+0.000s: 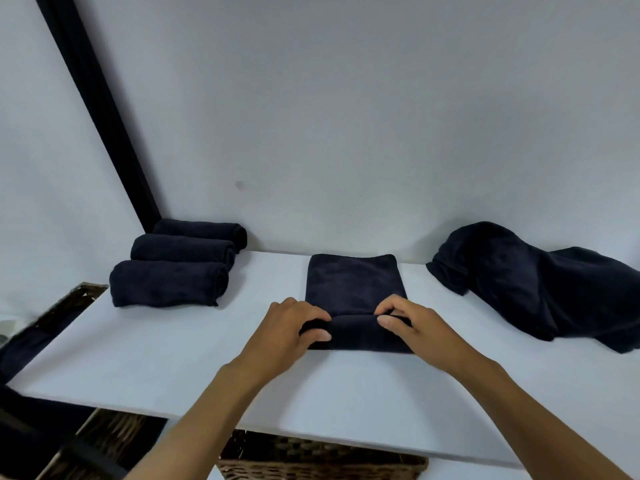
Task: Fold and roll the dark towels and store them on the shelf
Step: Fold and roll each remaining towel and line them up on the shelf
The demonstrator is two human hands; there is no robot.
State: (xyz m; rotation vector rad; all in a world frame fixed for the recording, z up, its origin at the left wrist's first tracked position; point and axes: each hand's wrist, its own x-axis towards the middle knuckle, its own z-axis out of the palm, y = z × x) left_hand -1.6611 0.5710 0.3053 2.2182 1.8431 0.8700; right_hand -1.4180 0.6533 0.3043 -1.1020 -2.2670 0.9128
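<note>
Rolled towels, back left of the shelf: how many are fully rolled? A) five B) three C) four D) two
B: three rolled towels lie side by side at the back left of the shelf. A fourth, the folded towel, is only partly rolled and is gripped at its near end by the left hand and right hand.

The towel (355,282) is dark, matt, plush cloth, as are the rolls (169,284) and the heap (519,282). The shelf (173,351) is smooth, matt white, perhaps laminate. The basket (311,459) is rough woven wicker.
</note>
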